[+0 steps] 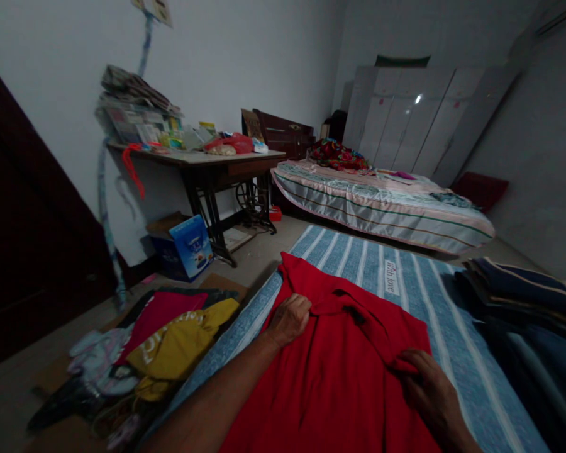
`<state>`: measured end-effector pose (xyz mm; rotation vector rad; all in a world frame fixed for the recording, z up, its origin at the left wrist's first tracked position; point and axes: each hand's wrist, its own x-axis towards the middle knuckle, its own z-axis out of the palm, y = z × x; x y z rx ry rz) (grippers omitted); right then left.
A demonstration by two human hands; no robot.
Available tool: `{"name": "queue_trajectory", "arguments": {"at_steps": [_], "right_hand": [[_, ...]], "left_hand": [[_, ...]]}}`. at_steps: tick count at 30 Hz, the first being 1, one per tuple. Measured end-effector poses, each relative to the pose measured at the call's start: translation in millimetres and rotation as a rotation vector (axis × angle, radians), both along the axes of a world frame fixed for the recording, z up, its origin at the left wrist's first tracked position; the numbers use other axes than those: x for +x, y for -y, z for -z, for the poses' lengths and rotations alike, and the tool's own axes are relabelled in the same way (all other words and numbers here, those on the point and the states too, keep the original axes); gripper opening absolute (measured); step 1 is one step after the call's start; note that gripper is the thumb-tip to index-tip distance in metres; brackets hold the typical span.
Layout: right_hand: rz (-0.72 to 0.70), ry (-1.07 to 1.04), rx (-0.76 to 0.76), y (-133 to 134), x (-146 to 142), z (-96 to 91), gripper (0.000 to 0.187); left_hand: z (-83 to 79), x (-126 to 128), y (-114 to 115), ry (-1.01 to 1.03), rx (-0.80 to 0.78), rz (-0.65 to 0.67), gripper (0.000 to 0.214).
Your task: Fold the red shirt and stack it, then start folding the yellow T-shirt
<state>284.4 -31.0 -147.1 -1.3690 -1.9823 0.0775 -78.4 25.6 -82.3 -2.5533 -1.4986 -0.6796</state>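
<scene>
A red garment point(339, 377) lies spread over a blue-and-white striped cover point(353, 255), its upper part folded and wrinkled. My left hand point(290, 319) has its fingers closed on the cloth near the upper left of the garment. On the right side, my right hand point(427, 384) pinches another part of the same cloth between thumb and fingers. Between the two hands the fabric bunches up into a raised fold. Which part of the garment each hand grips is hard to make out.
Folded dark clothes point(528, 289) are stacked on the right. Loose clothes, among them a yellow shirt point(179, 346), lie on the floor at left. Behind stand a blue box point(191, 248), a sewing-machine table point(198, 157) and a bed point(382, 201).
</scene>
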Motion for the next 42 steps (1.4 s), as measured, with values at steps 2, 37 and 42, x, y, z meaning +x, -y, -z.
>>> {"name": "queue_trajectory", "arguments": {"at_steps": [2, 37, 42], "right_hand": [[0.005, -0.001, -0.003, 0, 0, 0.4, 0.025], [0.003, 0.018, -0.036, 2, -2, -8.7, 0.024], [0.01, 0.019, -0.032, 3, -4, -10.0, 0.025]], "left_hand": [[-0.2, 0, 0, 0.003, -0.001, 0.0, 0.014], [3.1, -1, -1, -0.022, 0.002, -0.006, 0.013], [1.7, 0, 0, -0.015, 0.007, -0.007, 0.014]]}}
